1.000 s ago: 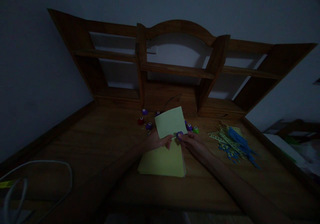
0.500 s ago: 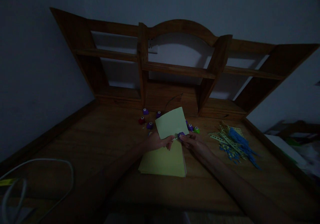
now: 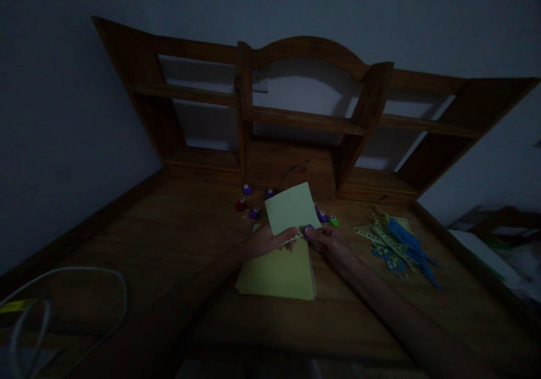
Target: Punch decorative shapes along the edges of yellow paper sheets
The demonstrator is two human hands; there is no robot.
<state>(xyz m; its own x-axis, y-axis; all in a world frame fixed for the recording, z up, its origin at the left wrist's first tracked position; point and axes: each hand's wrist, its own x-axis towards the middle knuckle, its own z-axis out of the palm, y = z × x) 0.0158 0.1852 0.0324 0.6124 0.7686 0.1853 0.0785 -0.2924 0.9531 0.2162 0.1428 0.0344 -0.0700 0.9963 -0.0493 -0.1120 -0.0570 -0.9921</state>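
Above the tabletop (image 3: 198, 221), left hand (image 3: 264, 242) grips pale sheet (image 3: 291, 207), right hand (image 3: 332, 242) pinches purple punch (image 3: 308, 232) at its edge, both with closed fingers, needing steady alignment.

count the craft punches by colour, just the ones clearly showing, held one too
Purple craft punches: 5, one in the right hand
Red craft punch: 1
Green craft punch: 1
Total: 7
Anything mostly hidden behind the sheet is left out.

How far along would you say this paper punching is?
The yellow and blue paper strips look done. The left hand holds a pale yellow paper sheet; the right hand has a purple plastic punch at its edge. The yellow paper stack underneath probably remains.
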